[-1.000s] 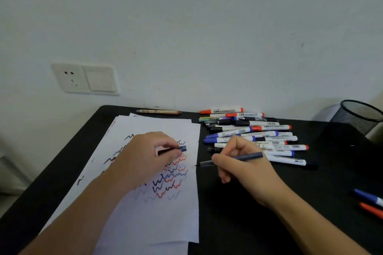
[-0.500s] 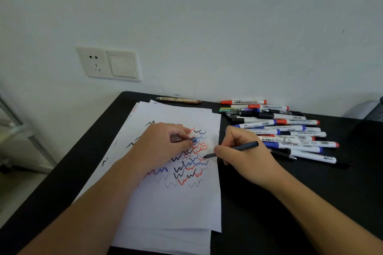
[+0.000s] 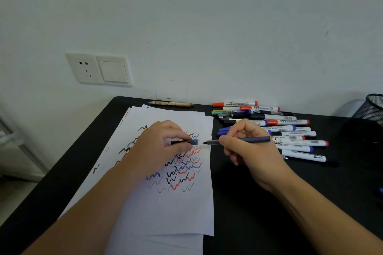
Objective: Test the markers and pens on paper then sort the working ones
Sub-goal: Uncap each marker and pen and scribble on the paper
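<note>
Black tabletop, white paper stack on its left half, top sheet covered in black, red and blue squiggles.

Right hand pinches a slim dark-blue pen, fingers curled round the barrel. Pen lies near horizontal, uncapped tip pointing left, out past the fingers and over the right margin of the top sheet. Cannot tell if the tip touches the paper.

Left hand rests on the sheet, thumb and fingers clamped on the pen cap, dark with a blue end. Cap's blue end points right, straight at the pen tip; small gap between them, not touching.

Just beyond the right hand's knuckles and out past the pen's tail: pile of markers, mostly white barrels with red, blue or black caps, lying roughly parallel, touching or overlapping. Hand covers the near-left end of the pile.

Farther back from the left hand's grip, at the table's far edge by the wall: a brownish patterned pen, alone, apart from the pile.

Far right of the pen grip: black mesh pen cup, cut off by the frame edge. Wall socket and switch plate up behind the left hand.
</note>
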